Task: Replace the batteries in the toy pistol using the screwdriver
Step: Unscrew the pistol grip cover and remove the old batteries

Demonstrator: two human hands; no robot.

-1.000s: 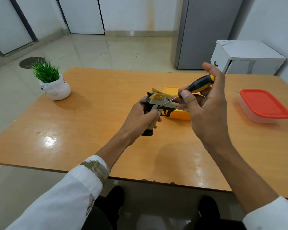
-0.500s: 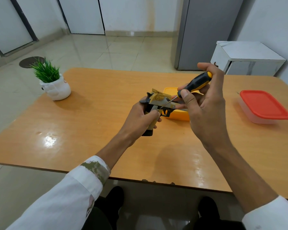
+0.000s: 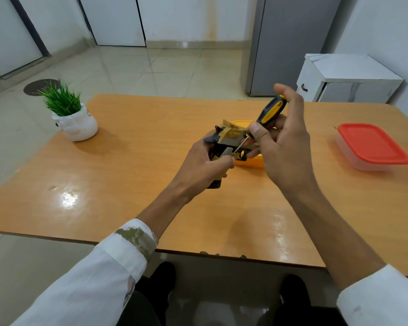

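Observation:
A gold and black toy pistol (image 3: 229, 140) is held above the middle of the wooden table (image 3: 127, 184). My left hand (image 3: 203, 168) grips its handle from the left. My right hand (image 3: 285, 142) holds a black and yellow screwdriver (image 3: 270, 112) by the handle, fingers curled round it. The thin metal shaft slants down to the left, and its tip meets the pistol's side just above my left thumb. The lower end of the pistol grip pokes out below my left hand.
A yellow container (image 3: 250, 161) lies on the table right behind the pistol, mostly hidden by my hands. A clear box with a red lid (image 3: 371, 147) stands at the right. A small potted plant (image 3: 72, 114) sits at the far left. A white cabinet (image 3: 344, 78) stands beyond the table.
The screwdriver handle has tipped more upright and its tip has slid lower on the pistol, toward my left thumb. My left hand and the pistol have hardly moved.

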